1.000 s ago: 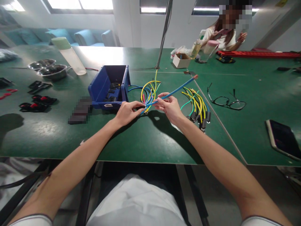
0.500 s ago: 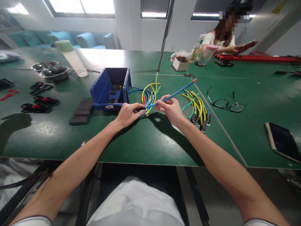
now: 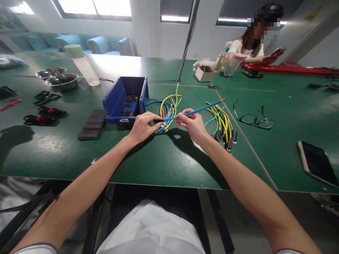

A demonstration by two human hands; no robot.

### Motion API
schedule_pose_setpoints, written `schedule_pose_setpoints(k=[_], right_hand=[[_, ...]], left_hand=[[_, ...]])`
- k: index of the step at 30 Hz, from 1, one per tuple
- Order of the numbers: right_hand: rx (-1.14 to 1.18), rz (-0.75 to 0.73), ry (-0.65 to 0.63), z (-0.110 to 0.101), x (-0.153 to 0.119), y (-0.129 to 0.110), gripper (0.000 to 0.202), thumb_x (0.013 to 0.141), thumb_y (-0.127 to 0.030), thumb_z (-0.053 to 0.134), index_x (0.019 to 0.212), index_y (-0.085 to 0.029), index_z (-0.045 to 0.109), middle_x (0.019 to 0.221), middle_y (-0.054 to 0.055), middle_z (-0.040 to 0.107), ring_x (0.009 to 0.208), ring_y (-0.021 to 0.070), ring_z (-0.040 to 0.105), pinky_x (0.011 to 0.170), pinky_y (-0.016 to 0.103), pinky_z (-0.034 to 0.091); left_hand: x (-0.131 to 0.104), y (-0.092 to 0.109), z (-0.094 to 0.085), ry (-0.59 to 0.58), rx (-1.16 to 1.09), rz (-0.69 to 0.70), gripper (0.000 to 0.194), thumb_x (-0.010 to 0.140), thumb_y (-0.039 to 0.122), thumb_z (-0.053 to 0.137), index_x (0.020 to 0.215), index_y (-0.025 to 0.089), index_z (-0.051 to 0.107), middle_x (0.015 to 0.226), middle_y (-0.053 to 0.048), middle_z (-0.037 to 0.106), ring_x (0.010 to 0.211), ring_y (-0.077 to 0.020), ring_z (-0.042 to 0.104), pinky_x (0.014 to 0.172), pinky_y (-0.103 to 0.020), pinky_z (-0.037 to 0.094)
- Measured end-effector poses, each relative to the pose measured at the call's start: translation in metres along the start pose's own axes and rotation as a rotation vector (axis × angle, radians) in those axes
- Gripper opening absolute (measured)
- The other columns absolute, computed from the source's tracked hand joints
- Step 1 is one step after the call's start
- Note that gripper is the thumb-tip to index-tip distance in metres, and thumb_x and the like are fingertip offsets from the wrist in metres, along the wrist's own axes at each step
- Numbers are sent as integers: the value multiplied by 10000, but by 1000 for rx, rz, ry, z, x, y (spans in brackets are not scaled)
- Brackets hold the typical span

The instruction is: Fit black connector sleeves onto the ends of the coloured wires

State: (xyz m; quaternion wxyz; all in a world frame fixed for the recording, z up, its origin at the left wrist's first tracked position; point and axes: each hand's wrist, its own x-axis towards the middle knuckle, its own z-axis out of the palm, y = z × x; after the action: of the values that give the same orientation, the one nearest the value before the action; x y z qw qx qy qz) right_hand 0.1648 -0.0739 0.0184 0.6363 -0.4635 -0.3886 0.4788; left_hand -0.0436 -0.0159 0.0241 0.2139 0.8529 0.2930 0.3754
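Note:
My right hand [image 3: 192, 125] pinches a blue wire [image 3: 202, 109] partway along. Its far end, with a bare copper-coloured tip, points up to the right. At the wire's near end, my left hand [image 3: 145, 126] is closed on a small black sleeve [image 3: 160, 121], mostly hidden by the fingers. Behind and below my hands lies a loose bunch of yellow, blue and green wires [image 3: 169, 102]. To the right of my right hand rests a second bunch of yellow-green wires [image 3: 225, 120], whose ends carry black sleeves and metal lugs.
A blue bin [image 3: 125, 100] with black pieces stands behind my left hand. Glasses [image 3: 255, 120] and a phone [image 3: 316, 162] lie on the right. Metal bowls [image 3: 62, 82] and a bottle [image 3: 84, 67] stand on the left. A person [image 3: 247, 47] sits across the table.
The blue wire has tilted flatter, its far end a little lower and further right. The black sleeve shows less between my left fingers. Across the table, the person's hands have shifted.

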Motion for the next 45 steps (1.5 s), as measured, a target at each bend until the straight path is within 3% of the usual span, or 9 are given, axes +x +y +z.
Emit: schedule_pose_setpoints(k=[13,26,35,45], right_hand=[[-44,-46,28,-1,2,-1,416,610,-413,839,780,-203,523,661,-24,680,648,140,700,586,216,558],[-19,12,19,-2,2,-3,426,592,-419,851,768,-199,532,673,-14,677,637,143,699,569,218,561],[-16,-23,-12,-4,3,-4,407,601,-394,851,774,-202,536,678,-17,685,665,146,706,590,221,564],[-33,-50,-23,-3,3,-2,406,603,-387,844,792,-214,530,678,-24,692,679,149,707,609,235,570]], left_hand=[[-2,-9,6,156,16,191,153,831,281,672,920,182,750,854,-50,713,741,-126,621,559,-213,459],[-3,-10,5,192,110,352,144,840,212,673,969,181,730,894,-54,709,804,-140,613,750,-277,498],[-3,-10,8,164,20,233,180,831,287,690,969,188,750,828,-47,705,700,-119,608,571,-223,460],[-3,-9,8,100,-50,115,204,818,321,693,959,191,762,815,-49,708,627,-110,580,539,-229,440]])
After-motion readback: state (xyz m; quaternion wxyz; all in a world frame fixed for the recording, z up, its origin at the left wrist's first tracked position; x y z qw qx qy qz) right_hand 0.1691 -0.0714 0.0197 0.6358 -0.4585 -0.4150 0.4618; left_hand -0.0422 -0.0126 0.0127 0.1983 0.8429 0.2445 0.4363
